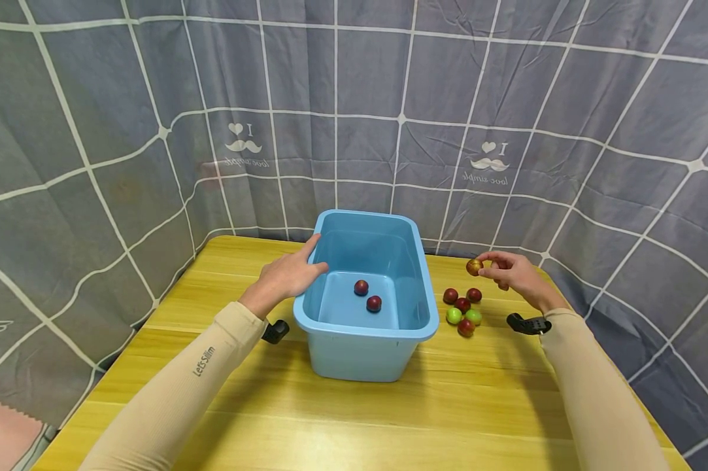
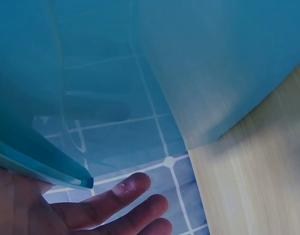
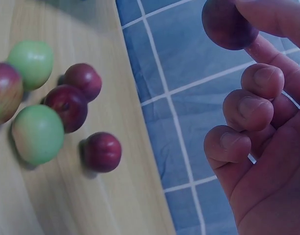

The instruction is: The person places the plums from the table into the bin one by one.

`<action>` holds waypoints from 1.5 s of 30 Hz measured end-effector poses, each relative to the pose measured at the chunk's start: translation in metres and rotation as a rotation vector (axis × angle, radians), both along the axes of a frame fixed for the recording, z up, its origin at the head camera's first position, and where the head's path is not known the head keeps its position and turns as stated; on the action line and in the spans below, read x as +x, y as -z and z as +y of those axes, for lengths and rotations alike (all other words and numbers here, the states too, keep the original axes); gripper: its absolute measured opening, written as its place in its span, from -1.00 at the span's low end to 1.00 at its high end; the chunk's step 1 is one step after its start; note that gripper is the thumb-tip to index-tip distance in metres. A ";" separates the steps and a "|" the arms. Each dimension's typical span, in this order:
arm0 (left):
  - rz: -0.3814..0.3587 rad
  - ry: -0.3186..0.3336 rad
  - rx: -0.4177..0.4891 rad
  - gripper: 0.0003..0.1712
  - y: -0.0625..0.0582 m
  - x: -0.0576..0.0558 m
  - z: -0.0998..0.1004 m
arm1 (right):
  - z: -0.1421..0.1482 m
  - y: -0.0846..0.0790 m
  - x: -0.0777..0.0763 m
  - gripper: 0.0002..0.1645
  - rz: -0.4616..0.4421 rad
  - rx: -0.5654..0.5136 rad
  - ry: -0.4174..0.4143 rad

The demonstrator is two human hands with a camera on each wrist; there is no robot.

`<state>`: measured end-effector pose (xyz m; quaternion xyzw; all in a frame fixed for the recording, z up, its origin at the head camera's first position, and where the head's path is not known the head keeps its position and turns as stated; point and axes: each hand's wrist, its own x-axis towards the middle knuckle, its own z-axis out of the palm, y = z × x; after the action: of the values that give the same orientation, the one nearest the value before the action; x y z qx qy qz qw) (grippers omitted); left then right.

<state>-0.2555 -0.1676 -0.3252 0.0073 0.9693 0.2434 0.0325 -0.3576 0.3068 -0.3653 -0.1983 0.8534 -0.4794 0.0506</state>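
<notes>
A blue plastic tub point(image 1: 368, 353) stands mid-table with two dark red plums point(image 1: 361, 288) on its floor. My left hand point(image 1: 289, 271) holds the tub's left rim, thumb over the inner side and fingers outside beneath the lip point(image 2: 66, 178). To the right of the tub, my right hand point(image 1: 515, 275) pinches a reddish-yellow plum point(image 1: 474, 267) between thumb and index finger, raised above the table; its other fingers are curled in. Below that hand lies a cluster of red plums point(image 3: 103, 152) and two green plums point(image 3: 37, 134).
The wooden table point(image 1: 354, 425) carries everything. A grey checked curtain point(image 1: 365, 78) hangs behind it and along both sides, close to the table's back edge. Black wrist straps point(image 1: 528, 324) show at the beige sleeves point(image 1: 595, 386).
</notes>
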 end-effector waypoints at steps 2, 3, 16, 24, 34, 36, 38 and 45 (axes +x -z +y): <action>0.001 0.000 0.000 -0.10 0.000 0.000 0.000 | -0.003 -0.005 0.001 -0.47 0.012 0.005 -0.007; 0.001 0.001 0.000 -0.10 0.000 0.000 0.000 | -0.005 -0.008 0.001 -0.48 0.019 0.007 -0.009; -0.003 0.002 0.009 -0.10 0.001 0.000 -0.001 | -0.022 -0.038 0.000 -0.50 0.066 0.066 -0.037; -0.005 0.000 0.005 -0.09 0.000 0.000 -0.001 | -0.035 -0.059 -0.002 -0.50 0.095 0.085 -0.068; -0.009 0.004 0.007 -0.09 0.000 0.000 0.000 | -0.057 -0.085 -0.003 -0.59 0.147 0.158 -0.075; -0.009 0.004 0.008 -0.09 -0.001 0.000 0.000 | -0.062 -0.090 -0.004 -0.60 0.158 0.179 -0.082; -0.007 0.004 0.007 -0.09 -0.001 0.000 0.000 | -0.067 -0.095 -0.005 -0.62 0.160 0.196 -0.085; -0.009 -0.001 0.007 -0.09 -0.001 0.000 0.000 | -0.088 -0.107 -0.009 -0.62 0.167 0.257 -0.111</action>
<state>-0.2554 -0.1676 -0.3245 0.0056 0.9683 0.2470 0.0368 -0.3669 0.2185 -0.2579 -0.2762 0.8966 -0.3448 0.0310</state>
